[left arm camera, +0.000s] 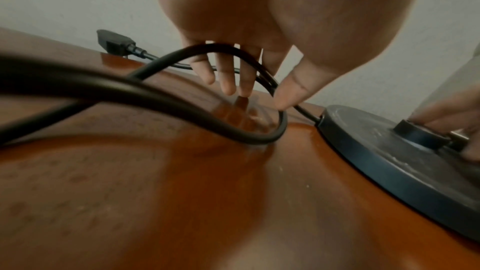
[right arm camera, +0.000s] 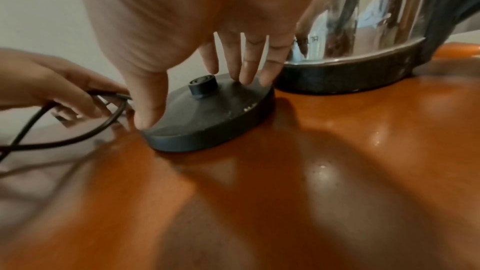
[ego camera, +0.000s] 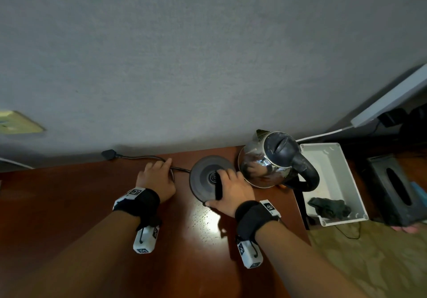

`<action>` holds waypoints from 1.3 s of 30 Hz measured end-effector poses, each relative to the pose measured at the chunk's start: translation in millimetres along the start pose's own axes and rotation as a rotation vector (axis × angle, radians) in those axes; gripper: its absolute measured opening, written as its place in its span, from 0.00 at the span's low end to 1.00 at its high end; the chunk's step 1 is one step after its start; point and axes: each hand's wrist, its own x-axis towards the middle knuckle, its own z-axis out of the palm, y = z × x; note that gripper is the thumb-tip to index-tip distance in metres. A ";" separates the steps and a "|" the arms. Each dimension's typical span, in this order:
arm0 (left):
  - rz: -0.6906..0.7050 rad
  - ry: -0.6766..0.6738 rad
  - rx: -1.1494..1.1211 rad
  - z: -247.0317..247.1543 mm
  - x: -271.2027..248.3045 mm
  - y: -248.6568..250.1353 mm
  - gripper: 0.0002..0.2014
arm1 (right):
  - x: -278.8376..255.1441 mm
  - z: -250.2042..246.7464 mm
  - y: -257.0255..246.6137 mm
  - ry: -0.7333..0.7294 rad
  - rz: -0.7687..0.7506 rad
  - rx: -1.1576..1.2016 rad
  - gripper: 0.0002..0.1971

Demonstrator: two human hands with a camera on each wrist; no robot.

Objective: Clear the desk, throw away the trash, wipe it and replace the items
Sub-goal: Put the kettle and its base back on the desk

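Red-brown desk [ego camera: 69,205] gleams, so I judge I'm replacing items — my right hand [ego camera: 231,189] rests spread on the base [ego camera: 203,175], far middle; my left hand [ego camera: 157,177] grips its cord [left arm camera: 78,84]. Next: seat the kettle [ego camera: 261,161], just right.

Right hand [ego camera: 231,189] on kettle base [ego camera: 202,175]; left hand [ego camera: 157,177] curled over cord [ego camera: 138,157].

Domestic or guest room, glossy wooden desk [ego camera: 69,205] against grey wall [ego camera: 208,55], steel kettle [ego camera: 265,161], tissue box [ego camera: 392,189], patterned carpet [ego camera: 369,263]
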 end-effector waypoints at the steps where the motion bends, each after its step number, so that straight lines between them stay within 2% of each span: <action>1: 0.002 -0.001 0.016 -0.9 -0.4 1.0 0.37 | 0.9 1.4 1.0 0.000 0.005 -0.029 0.49; 6: 0.008 0.003 -0.004 -0.9 -5.4 -1.9 0.37 | 12.6 -0.8 0.1 0.033 0.003 -0.047 0.51; 10: -0.057 0.028 -0.255 -0.7 -8.5 -14.6 0.34 | 15.9 -1.8 -5.0 0.037 0.006 -0.038 0.47; 12: -0.092 0.040 -0.302 -2.0 -8.7 -20.6 0.37 | 15.9 -2.9 -8.3 0.046 0.009 -0.041 0.47; 17: -0.112 0.028 -0.094 -3.5 -13.2 -31.5 0.42 | 16.7 -7.4 -23.8 0.088 -0.006 -0.044 0.47; 25: -0.122 0.132 -0.037 -7.7 -22.7 -46.0 0.44 | 8.3 -5.0 -34.5 0.095 -0.014 -0.025 0.42; 32: -0.059 0.264 -0.026 -30.2 -46.8 -41.4 0.32 | -18.2 -33.1 -35.9 0.175 -0.051 0.008 0.24; 39: 0.076 0.273 -0.046 -59.1 -84.1 -5.0 0.24 | -66.4 -72.5 -35.3 0.212 -0.038 0.005 0.22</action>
